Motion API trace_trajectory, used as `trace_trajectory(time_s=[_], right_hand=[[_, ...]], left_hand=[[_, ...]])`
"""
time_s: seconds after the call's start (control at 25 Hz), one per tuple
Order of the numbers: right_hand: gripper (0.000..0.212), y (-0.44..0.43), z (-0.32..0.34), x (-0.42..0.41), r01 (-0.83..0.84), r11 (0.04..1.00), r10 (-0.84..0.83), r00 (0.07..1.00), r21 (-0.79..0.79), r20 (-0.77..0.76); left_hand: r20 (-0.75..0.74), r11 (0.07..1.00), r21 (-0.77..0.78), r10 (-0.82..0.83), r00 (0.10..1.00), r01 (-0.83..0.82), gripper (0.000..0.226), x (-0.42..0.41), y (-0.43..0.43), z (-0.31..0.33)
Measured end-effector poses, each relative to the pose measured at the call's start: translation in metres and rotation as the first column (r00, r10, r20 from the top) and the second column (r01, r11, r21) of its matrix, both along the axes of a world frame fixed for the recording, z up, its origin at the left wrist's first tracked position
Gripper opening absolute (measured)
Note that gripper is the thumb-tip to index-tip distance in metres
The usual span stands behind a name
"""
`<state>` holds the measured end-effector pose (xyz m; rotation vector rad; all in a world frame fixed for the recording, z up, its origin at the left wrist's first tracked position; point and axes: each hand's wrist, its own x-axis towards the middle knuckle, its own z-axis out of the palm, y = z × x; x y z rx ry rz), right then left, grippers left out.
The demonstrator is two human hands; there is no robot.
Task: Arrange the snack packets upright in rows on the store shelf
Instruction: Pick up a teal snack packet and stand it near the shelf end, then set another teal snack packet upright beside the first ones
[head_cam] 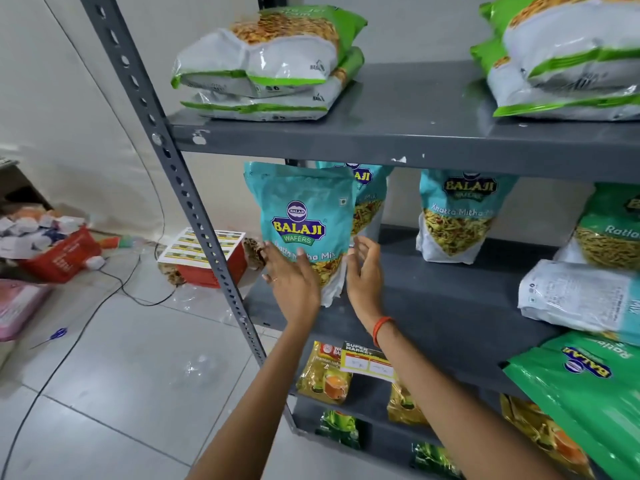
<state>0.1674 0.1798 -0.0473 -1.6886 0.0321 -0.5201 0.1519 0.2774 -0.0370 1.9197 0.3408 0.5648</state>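
A teal snack packet [304, 216] stands upright at the left front of the grey middle shelf [433, 299]. My left hand [292, 282] lies flat against its lower front, fingers spread. My right hand [363, 271] is open beside its right edge, fingers curled near the white bottom corner. A second teal packet [370, 195] stands right behind it, and a third teal packet [457, 216] stands upright further right. At the right edge, a green packet [609, 230] stands upright, with a white-backed packet [581, 296] lying flat in front of it and a green one [588, 386] hanging over the shelf edge.
Green and white packets [270, 64] lie stacked flat on the top shelf [381, 140], more at its right [568, 57]. Yellow packets [325, 372] and a price tag [367, 362] are on the lower shelf. A slotted shelf post [194, 209] stands left. Boxes [204, 254], a cable and scissors [55, 336] litter the floor.
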Motion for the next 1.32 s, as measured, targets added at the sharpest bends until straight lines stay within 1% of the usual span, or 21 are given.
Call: trace_trajectory(time_s=[0.04, 0.12, 0.24, 0.4, 0.48, 0.52, 0.56, 0.6, 0.64, 0.68, 0.72, 0.76, 0.8, 0.88, 0.92, 1.0, 1.08, 1.12, 1.2, 1.24, 1.32], right_hand=[[0.030, -0.010, 0.004, -0.007, -0.011, 1.000, 0.012, 0.999, -0.012, 0.040], [0.030, -0.041, 0.010, -0.023, 0.007, 0.999, -0.003, 0.993, -0.039, 0.117], [0.026, -0.108, 0.011, -0.051, 0.103, 0.993, -0.090, 0.978, -0.060, 0.187], [0.018, -0.200, -0.006, -0.091, 0.235, 0.971, -0.230, 0.967, -0.039, 0.114], [0.018, -0.243, -0.017, -0.110, 0.303, 0.953, -0.301, 0.950, -0.014, 0.082], [0.018, -0.261, -0.021, -0.118, 0.348, 0.936, -0.350, 0.935, 0.045, 0.053], [0.018, -0.278, -0.026, -0.124, 0.406, 0.901, -0.410, 0.912, 0.153, -0.008], [0.017, -0.294, -0.031, -0.130, 0.464, 0.833, -0.456, 0.884, 0.301, -0.101], [0.016, -0.306, -0.034, -0.134, 0.501, 0.744, -0.463, 0.864, 0.442, -0.199], [0.016, -0.317, -0.038, -0.138, 0.515, 0.661, -0.451, 0.854, 0.545, -0.260], [0.018, -0.328, -0.042, -0.142, 0.522, 0.614, -0.451, 0.847, 0.592, -0.280], [0.019, -0.337, -0.045, -0.143, 0.533, 0.600, -0.464, 0.839, 0.597, -0.282], [0.019, -0.344, -0.047, -0.145, 0.551, 0.591, -0.485, 0.826, 0.589, -0.286], [0.022, -0.355, -0.050, -0.144, 0.597, 0.553, -0.531, 0.790, 0.581, -0.306], [0.027, -0.360, -0.052, -0.142, 0.599, 0.546, -0.543, 0.785, 0.586, -0.296], [0.037, -0.366, -0.052, -0.134, 0.539, 0.576, -0.522, 0.821, 0.615, -0.231], [0.038, -0.371, -0.047, -0.120, 0.439, 0.652, -0.426, 0.887, 0.618, -0.180], [0.038, -0.372, -0.044, -0.111, 0.392, 0.696, -0.365, 0.915, 0.601, -0.175], [0.048, -0.372, -0.037, -0.089, 0.313, 0.759, -0.240, 0.950, 0.572, -0.201], [0.051, -0.372, -0.034, -0.080, 0.278, 0.780, -0.186, 0.959, 0.561, -0.216], [0.045, -0.373, -0.030, -0.067, 0.230, 0.823, -0.121, 0.964, 0.519, -0.236]], left_hand=[[0.067, 0.996, 0.087, 0.020, 0.998, -0.026, 0.064, -0.011, -0.018, 0.000], [0.153, 0.985, 0.175, -0.030, 0.988, 0.003, 0.061, -0.029, -0.059, 0.000], [0.175, 0.954, 0.271, -0.176, 0.969, 0.125, 0.061, -0.048, -0.126, -0.005], [0.146, 0.890, 0.345, -0.364, 0.920, 0.297, 0.057, -0.076, -0.219, -0.030], [0.107, 0.859, 0.330, -0.447, 0.888, 0.392, 0.057, -0.087, -0.263, -0.041], [0.085, 0.839, 0.311, -0.492, 0.866, 0.446, 0.056, -0.089, -0.282, -0.044], [0.058, 0.808, 0.295, -0.548, 0.834, 0.510, 0.056, -0.091, -0.300, -0.045], [0.029, 0.758, 0.300, -0.614, 0.788, 0.579, 0.055, -0.092, -0.316, -0.046], [-0.002, 0.692, 0.327, -0.680, 0.733, 0.643, 0.055, -0.092, -0.330, -0.048], [-0.038, 0.620, 0.365, -0.735, 0.677, 0.694, 0.055, -0.091, -0.342, -0.050], [-0.073, 0.560, 0.395, -0.771, 0.632, 0.728, 0.053, -0.090, -0.354, -0.051], [-0.098, 0.528, 0.406, -0.786, 0.610, 0.746, 0.051, -0.088, -0.364, -0.052], [-0.110, 0.532, 0.397, -0.781, 0.615, 0.747, 0.048, -0.086, -0.371, -0.053], [-0.099, 0.602, 0.371, -0.731, 0.675, 0.707, 0.042, -0.080, -0.379, -0.051], [-0.090, 0.638, 0.358, -0.704, 0.705, 0.682, 0.039, -0.077, -0.379, -0.050], [-0.043, 0.698, 0.277, -0.678, 0.734, 0.661, 0.032, -0.071, -0.371, -0.047], [0.055, 0.743, 0.169, -0.663, 0.746, 0.648, 0.024, -0.065, -0.358, -0.042], [0.090, 0.752, 0.174, -0.655, 0.751, 0.635, 0.021, -0.060, -0.350, -0.038], [0.110, 0.744, 0.234, -0.660, 0.743, 0.626, 0.018, -0.046, -0.337, -0.027], [0.109, 0.734, 0.236, -0.671, 0.733, 0.637, 0.017, -0.038, -0.331, -0.020], [0.113, 0.728, 0.159, -0.684, 0.720, 0.667, 0.020, -0.024, -0.319, -0.008]])
